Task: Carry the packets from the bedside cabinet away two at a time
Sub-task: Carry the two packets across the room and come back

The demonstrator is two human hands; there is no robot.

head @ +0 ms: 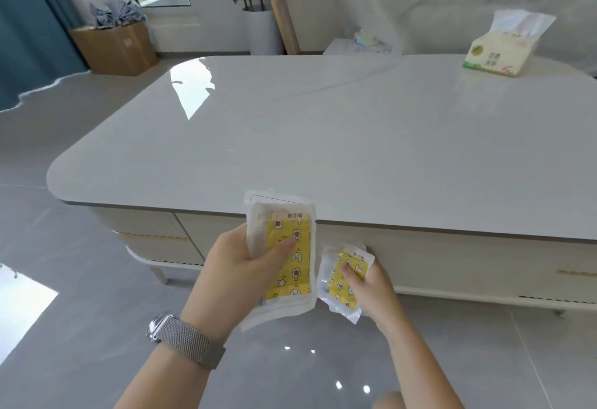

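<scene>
Each of the two hands pinches one yellow-printed packet, left hand (240,266) the larger packet (284,257), right hand (371,282) the smaller packet (344,279), just short of the white surface (323,137); they look light, soft, crinkly, slippery, best held mid-body.

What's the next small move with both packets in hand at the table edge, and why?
Probably lower both onto the white table top just ahead. The left hand grips the larger yellow-printed packet and the right hand pinches the smaller yellow-printed packet, both held in the air at the near edge, over the floor, with bare surface right in front.
</scene>
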